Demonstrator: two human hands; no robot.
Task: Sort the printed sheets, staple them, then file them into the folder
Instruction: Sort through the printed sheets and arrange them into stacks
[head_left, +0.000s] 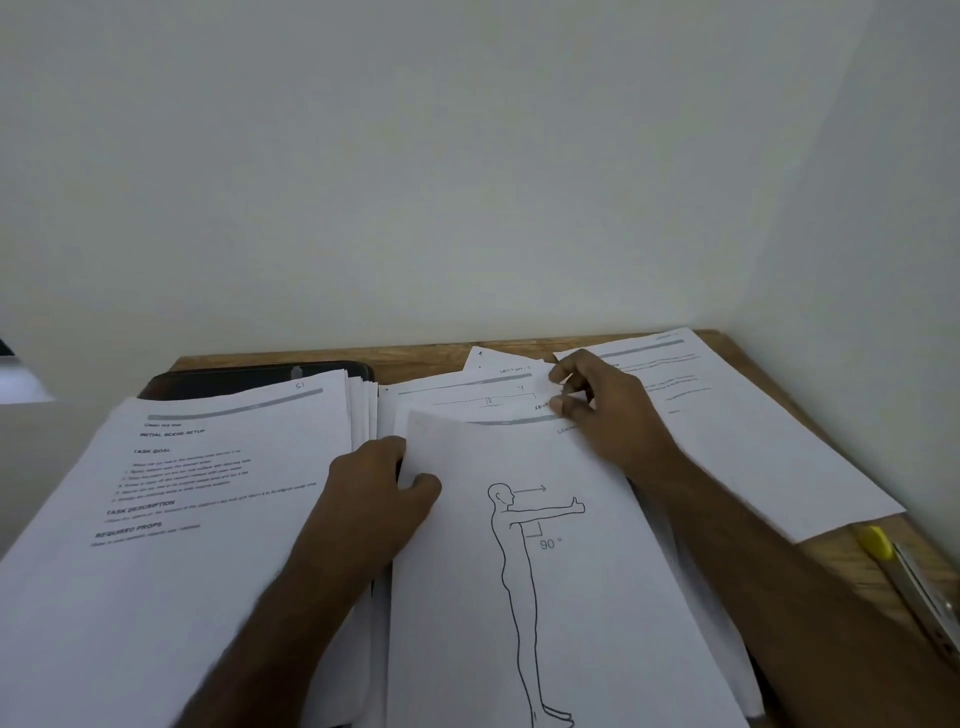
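gripping the figure sheet (524, 571) at its edge, left hand (374, 488); right hand (602, 405) pinches sheets (498, 395) beyond it.

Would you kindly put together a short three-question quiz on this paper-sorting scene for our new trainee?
1. True or false: the left hand grips the left edge of the figure sheet.
2. What does the right hand pinch? A) the stapler B) corners of sheets behind the figure sheet C) the folder
3. Fill in: the yellow-tipped stapler lies at the desk's ____ edge.

Key
1. True.
2. B; the dark folder lies under the left stack.
3. Right, on the wooden desk, untouched.
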